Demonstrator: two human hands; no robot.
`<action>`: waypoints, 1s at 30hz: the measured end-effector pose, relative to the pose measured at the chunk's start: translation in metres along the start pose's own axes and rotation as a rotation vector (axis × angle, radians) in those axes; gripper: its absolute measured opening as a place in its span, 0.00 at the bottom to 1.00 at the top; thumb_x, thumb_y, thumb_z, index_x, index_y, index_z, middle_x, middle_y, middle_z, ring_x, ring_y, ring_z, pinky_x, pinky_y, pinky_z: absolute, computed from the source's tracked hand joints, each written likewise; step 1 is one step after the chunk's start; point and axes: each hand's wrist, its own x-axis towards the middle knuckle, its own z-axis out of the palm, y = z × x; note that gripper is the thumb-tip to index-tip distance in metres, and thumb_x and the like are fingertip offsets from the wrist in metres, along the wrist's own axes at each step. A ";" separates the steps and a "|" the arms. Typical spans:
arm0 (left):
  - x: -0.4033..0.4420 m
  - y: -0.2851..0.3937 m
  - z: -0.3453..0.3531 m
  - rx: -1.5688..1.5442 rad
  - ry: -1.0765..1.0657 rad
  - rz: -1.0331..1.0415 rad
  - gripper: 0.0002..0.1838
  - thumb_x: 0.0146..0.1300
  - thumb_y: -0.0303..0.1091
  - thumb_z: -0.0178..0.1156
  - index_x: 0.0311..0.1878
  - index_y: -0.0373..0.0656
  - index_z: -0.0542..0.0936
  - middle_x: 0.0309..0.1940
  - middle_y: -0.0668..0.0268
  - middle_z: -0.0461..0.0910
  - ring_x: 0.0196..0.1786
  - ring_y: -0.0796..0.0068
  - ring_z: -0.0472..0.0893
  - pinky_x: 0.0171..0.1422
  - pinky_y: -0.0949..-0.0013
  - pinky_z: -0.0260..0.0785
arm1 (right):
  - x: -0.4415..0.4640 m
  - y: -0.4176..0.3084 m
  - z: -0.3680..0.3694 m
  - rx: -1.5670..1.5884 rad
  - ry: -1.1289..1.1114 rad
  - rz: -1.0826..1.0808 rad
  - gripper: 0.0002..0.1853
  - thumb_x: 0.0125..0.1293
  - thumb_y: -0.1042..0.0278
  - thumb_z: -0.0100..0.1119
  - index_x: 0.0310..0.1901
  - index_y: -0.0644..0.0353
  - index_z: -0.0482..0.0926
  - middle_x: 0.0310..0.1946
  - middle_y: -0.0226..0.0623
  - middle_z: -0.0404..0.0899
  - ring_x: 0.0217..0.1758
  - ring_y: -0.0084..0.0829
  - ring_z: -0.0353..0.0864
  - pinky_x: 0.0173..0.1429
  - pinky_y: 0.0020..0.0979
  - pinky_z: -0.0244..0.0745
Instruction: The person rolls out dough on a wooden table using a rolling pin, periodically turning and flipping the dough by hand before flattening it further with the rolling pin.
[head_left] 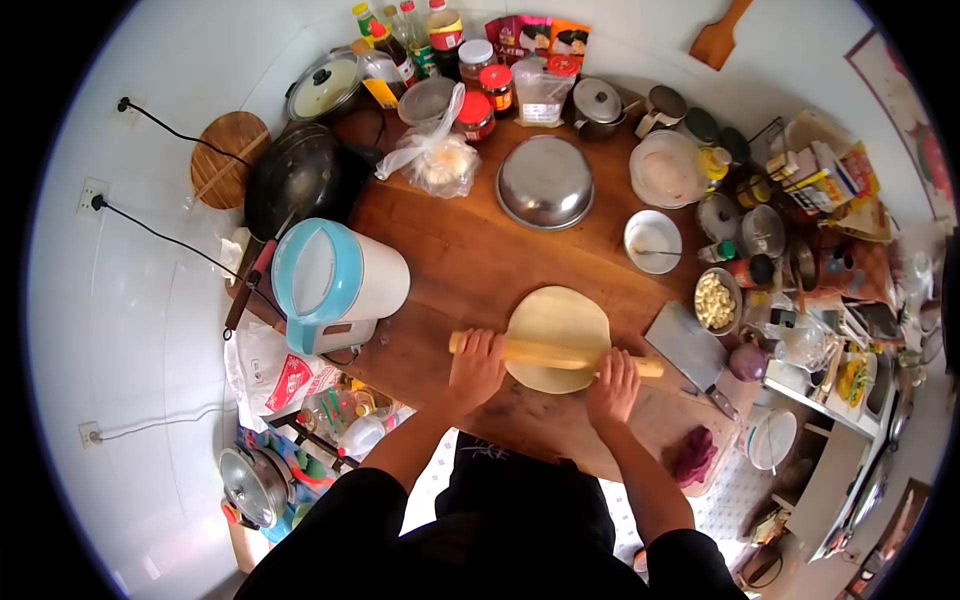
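Note:
A flat, round sheet of dough lies on the wooden table near its front edge. Across its lower half rests a wooden rolling pin, set nearly level from left to right. My left hand is wrapped over the pin's left end, just off the dough. Its right end is under my right hand, whose fingers curl over the wood at the dough's right edge. To the right of that hand lies a cleaver with a dark handle.
An upturned metal bowl sits beyond the dough. A white bowl with a spoon, a bowl of pale chopped pieces and an onion stand right. A blue-and-white pitcher is left. Jars and bottles line the back.

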 end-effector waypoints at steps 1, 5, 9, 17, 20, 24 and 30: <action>-0.009 0.002 -0.002 -0.035 -0.079 -0.018 0.21 0.64 0.35 0.61 0.58 0.40 0.75 0.51 0.54 0.77 0.60 0.52 0.75 0.73 0.46 0.62 | -0.011 -0.003 -0.004 -0.034 0.035 -0.026 0.22 0.64 0.69 0.60 0.61 0.59 0.77 0.60 0.46 0.76 0.65 0.51 0.74 0.68 0.53 0.69; -0.025 0.004 0.001 0.070 -0.109 -0.026 0.19 0.60 0.32 0.64 0.55 0.43 0.77 0.49 0.58 0.79 0.56 0.55 0.77 0.67 0.48 0.66 | -0.008 0.000 -0.014 0.015 -0.046 -0.028 0.19 0.61 0.72 0.61 0.55 0.59 0.79 0.59 0.43 0.77 0.65 0.50 0.75 0.71 0.54 0.68; -0.046 0.009 0.004 0.113 -0.288 -0.052 0.18 0.58 0.36 0.70 0.50 0.48 0.78 0.46 0.63 0.79 0.53 0.57 0.80 0.57 0.49 0.70 | 0.004 0.015 -0.006 0.023 -0.097 -0.162 0.10 0.61 0.70 0.61 0.44 0.58 0.80 0.48 0.40 0.83 0.59 0.44 0.80 0.68 0.47 0.70; -0.114 0.010 -0.022 0.047 -0.494 -0.017 0.22 0.55 0.40 0.75 0.50 0.50 0.78 0.48 0.62 0.78 0.54 0.56 0.80 0.57 0.49 0.72 | -0.097 -0.008 -0.026 0.071 -0.457 -0.172 0.17 0.59 0.61 0.75 0.49 0.48 0.80 0.50 0.35 0.79 0.59 0.44 0.77 0.59 0.51 0.73; -0.130 0.004 -0.018 0.062 -0.472 -0.018 0.18 0.57 0.37 0.71 0.50 0.49 0.78 0.48 0.61 0.78 0.56 0.56 0.80 0.61 0.49 0.71 | -0.129 -0.024 -0.031 0.138 -0.406 -0.101 0.23 0.56 0.62 0.79 0.53 0.49 0.80 0.51 0.35 0.79 0.58 0.45 0.77 0.59 0.51 0.75; -0.126 0.003 -0.018 0.154 -0.314 0.041 0.11 0.64 0.35 0.62 0.49 0.49 0.81 0.49 0.62 0.79 0.58 0.58 0.79 0.68 0.47 0.68 | -0.135 -0.032 -0.033 0.130 -0.391 -0.048 0.24 0.57 0.61 0.79 0.54 0.49 0.80 0.51 0.35 0.79 0.60 0.45 0.77 0.59 0.51 0.75; -0.107 -0.004 -0.030 0.020 0.001 -0.095 0.15 0.65 0.33 0.59 0.54 0.44 0.82 0.55 0.58 0.79 0.65 0.55 0.76 0.77 0.45 0.64 | -0.128 -0.041 -0.022 0.063 -0.255 0.059 0.30 0.58 0.66 0.77 0.63 0.52 0.78 0.59 0.39 0.78 0.63 0.47 0.76 0.65 0.53 0.72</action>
